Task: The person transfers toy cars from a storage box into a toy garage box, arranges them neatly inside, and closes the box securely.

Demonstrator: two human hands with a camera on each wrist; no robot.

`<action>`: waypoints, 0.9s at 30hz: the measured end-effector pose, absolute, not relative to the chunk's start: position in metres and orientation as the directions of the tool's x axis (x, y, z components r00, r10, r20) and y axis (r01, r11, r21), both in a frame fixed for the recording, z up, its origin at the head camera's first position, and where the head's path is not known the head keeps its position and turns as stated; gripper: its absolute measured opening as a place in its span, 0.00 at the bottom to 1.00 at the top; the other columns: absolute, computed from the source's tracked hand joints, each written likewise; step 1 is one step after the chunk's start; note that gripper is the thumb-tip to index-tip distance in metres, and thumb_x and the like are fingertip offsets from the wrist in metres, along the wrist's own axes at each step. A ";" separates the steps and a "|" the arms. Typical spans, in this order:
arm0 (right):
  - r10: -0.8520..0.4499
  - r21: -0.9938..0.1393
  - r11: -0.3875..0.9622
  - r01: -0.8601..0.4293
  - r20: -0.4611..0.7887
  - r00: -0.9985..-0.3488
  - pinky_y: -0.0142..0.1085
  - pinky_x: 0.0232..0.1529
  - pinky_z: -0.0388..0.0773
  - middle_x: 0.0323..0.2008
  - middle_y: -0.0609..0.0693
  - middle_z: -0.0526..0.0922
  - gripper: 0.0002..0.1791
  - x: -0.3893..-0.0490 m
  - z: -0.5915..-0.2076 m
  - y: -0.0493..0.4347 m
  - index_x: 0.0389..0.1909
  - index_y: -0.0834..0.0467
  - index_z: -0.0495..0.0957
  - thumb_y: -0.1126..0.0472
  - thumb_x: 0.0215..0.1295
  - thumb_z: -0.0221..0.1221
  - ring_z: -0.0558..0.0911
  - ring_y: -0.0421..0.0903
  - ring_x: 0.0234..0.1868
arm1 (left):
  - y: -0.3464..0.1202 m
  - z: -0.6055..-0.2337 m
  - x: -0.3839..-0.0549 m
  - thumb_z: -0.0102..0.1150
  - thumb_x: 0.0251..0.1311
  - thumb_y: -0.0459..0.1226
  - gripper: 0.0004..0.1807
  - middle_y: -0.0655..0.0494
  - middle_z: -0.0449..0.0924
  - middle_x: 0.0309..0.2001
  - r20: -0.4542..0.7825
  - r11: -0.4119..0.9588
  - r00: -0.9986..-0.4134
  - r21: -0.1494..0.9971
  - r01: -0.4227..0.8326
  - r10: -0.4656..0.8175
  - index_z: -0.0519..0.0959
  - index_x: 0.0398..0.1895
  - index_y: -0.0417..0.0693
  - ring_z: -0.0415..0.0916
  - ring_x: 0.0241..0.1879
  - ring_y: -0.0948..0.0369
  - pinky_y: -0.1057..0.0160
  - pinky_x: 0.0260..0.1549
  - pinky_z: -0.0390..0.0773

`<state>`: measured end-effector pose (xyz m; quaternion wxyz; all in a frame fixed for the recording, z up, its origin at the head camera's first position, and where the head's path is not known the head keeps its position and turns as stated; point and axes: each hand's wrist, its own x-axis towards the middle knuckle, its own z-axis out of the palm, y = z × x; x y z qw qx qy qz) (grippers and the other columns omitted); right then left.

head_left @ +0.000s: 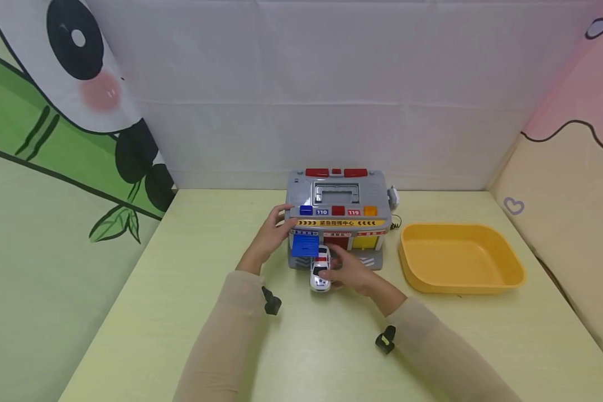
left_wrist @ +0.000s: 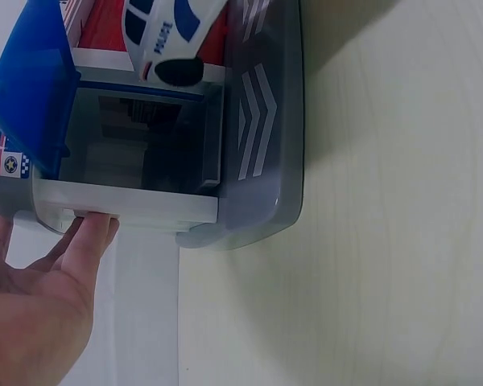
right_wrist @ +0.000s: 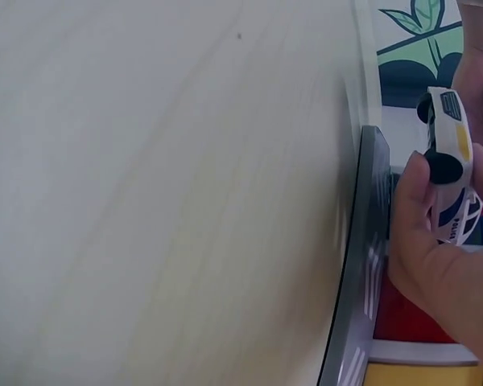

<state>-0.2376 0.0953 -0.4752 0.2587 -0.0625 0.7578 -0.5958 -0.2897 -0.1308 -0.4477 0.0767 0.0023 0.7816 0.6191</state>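
Observation:
A grey toy police station [head_left: 336, 195] with a carry handle on its roof stands at the table's back. Its blue door [head_left: 305, 245] is swung up, and a dark bay [left_wrist: 137, 145] shows below it in the left wrist view. My left hand [head_left: 271, 237] holds the station's left side, fingers at the roof edge and side wall. A white toy police car [head_left: 321, 273] is gripped in my right hand [head_left: 354, 272], thumb and fingers on its sides. The car is in front of the station, beside the raised door, its wheels showing in the right wrist view.
To the right of the station stands a yellow tray [head_left: 462, 259]. A red door [head_left: 336, 242] and a yellow door [head_left: 365, 242] are down on the station's front. A coiled cord [head_left: 396, 222] hangs by its right side. Printed cloth walls [head_left: 331, 84] enclose the table.

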 end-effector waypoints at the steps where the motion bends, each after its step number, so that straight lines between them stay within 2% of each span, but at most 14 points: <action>1: -0.399 -0.935 0.281 0.214 -0.317 -0.861 0.44 0.41 0.83 0.49 0.61 0.69 0.44 -0.238 -0.476 0.093 0.75 0.52 0.54 0.65 0.61 0.67 0.77 0.55 0.43 | -0.131 -0.448 -0.290 0.52 0.71 0.47 0.24 0.44 0.57 0.71 -0.117 0.235 -0.988 0.968 -0.091 0.099 0.62 0.68 0.61 0.61 0.67 0.46 0.52 0.62 0.66; 8: -0.405 -0.948 0.254 0.192 -0.284 -0.869 0.43 0.44 0.81 0.51 0.61 0.72 0.45 -0.239 -0.484 0.080 0.76 0.53 0.53 0.65 0.62 0.66 0.76 0.54 0.45 | -0.131 -0.446 -0.287 0.52 0.71 0.47 0.25 0.42 0.56 0.72 -0.107 0.223 -0.988 0.972 -0.080 0.114 0.62 0.68 0.59 0.60 0.67 0.45 0.51 0.62 0.66; 19: -0.375 -0.938 0.312 0.149 -0.266 -0.888 0.38 0.39 0.77 0.42 0.57 0.72 0.42 -0.242 -0.489 0.069 0.74 0.58 0.57 0.66 0.62 0.66 0.73 0.52 0.43 | -0.132 -0.446 -0.285 0.52 0.72 0.47 0.25 0.42 0.56 0.71 -0.097 0.212 -0.987 0.975 -0.068 0.129 0.62 0.68 0.58 0.60 0.67 0.45 0.51 0.62 0.66; 27: -0.320 -0.942 0.302 0.149 -0.247 -0.915 0.38 0.35 0.80 0.39 0.57 0.74 0.39 -0.240 -0.486 0.060 0.71 0.60 0.60 0.65 0.62 0.66 0.75 0.50 0.37 | -0.132 -0.439 -0.282 0.51 0.72 0.45 0.25 0.41 0.56 0.71 -0.090 0.198 -0.987 0.978 -0.062 0.136 0.61 0.68 0.55 0.60 0.67 0.44 0.51 0.63 0.65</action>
